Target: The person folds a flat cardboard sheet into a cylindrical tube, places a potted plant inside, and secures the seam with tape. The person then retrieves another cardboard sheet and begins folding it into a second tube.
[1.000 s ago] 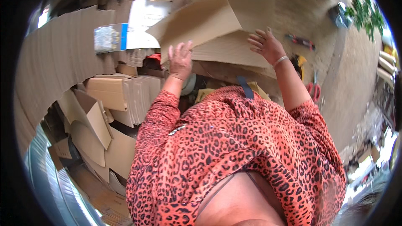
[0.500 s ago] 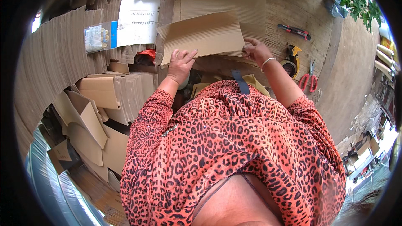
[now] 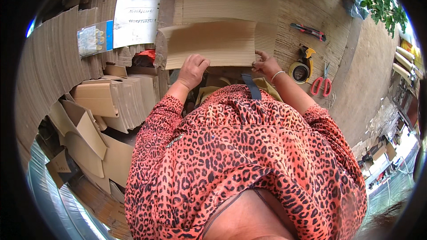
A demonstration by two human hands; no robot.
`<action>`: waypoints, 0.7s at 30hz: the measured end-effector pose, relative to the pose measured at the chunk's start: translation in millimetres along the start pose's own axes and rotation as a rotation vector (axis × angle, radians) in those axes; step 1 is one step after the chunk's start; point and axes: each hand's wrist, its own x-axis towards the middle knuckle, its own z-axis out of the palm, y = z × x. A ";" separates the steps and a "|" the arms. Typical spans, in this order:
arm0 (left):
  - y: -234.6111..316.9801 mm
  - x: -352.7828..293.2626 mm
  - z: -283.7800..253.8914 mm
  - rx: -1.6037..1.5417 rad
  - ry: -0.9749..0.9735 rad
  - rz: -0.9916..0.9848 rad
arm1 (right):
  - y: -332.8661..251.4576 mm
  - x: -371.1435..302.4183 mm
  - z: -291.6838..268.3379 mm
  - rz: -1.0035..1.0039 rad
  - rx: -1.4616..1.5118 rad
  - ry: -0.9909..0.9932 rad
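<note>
Your worktop (image 3: pixel 289 6): off its left edge stands a long stack (image 3: pixel 58 69) of upright cardboard, with a packet (image 3: pixel 92 40) and a white paper (image 3: pixel 137 18) lying on it. Folded bundle (image 3: pixel 126 100) sits beside your left sleeve, below the near left corner. Right of the card, going from far to near: cutter (image 3: pixel 308 32), tape gun (image 3: pixel 300 71), scissors (image 3: pixel 321 85), all well inside the right edge. Tape gun is the close one, just beside your right wrist. Far right, a blue bag (image 3: pixel 356 5) and a plant (image 3: pixel 386 11). Beyond the card a far sheet (image 3: pixel 231 0) lies flat, partly covered by it

Your left hand (image 3: pixel 193 70): narrow, fingers curled onto the card's near edge, left of its middle; undersides hidden. Your right hand (image 3: pixel 265 66): thumb and fingers close together, holding the card's near right corner

Card (image 3: pixel 211 42): at the worktop's near edge, toward its left corner. Long axis runs left to right, about parallel to that edge; surface bowed, ribs lengthwise
</note>
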 end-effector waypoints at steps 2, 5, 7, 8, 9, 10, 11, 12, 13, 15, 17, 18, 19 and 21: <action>1.3 5.8 -0.6 0.012 0.035 0.049 | 8.5 2.9 -3.0 -0.040 -0.024 0.004; -3.3 14.3 2.5 0.037 0.089 0.045 | -4.1 -3.1 -0.7 -0.064 -0.023 0.035; -1.8 25.5 4.6 0.054 0.137 0.021 | -15.7 1.2 -7.8 -0.120 -0.022 0.043; -4.1 35.4 5.4 0.064 0.168 0.010 | -23.1 5.1 -12.2 -0.147 -0.021 0.047; -6.9 45.7 5.8 0.072 0.199 0.002 | -32.0 7.2 -15.3 -0.164 -0.034 0.059; -10.0 53.6 6.1 0.093 0.190 -0.017 | -43.6 10.2 -16.9 -0.183 -0.050 0.060; -12.4 61.9 9.1 0.094 0.203 -0.004 | -51.8 14.4 -19.8 -0.201 -0.066 0.062; -16.6 72.8 12.6 0.097 0.218 0.013 | -55.4 22.5 -27.1 -0.233 -0.073 0.079; -20.3 81.1 13.0 0.113 0.231 0.020 | -58.8 28.1 -30.5 -0.248 -0.051 0.095; -25.2 96.3 21.9 0.141 0.243 -0.017 | -67.3 39.1 -36.6 -0.277 -0.006 0.128; -31.0 107.8 29.8 0.171 0.254 -0.047 | -77.4 45.0 -41.0 -0.282 -0.011 0.150; -33.0 113.0 32.7 0.187 0.257 -0.057 | -81.9 48.1 -44.5 -0.291 0.008 0.138; -34.8 118.3 36.7 0.203 0.260 -0.067 | -86.0 51.7 -48.3 -0.302 0.027 0.126; -39.0 126.9 45.5 0.234 0.276 -0.087 | -94.6 58.2 -52.3 -0.302 0.017 0.126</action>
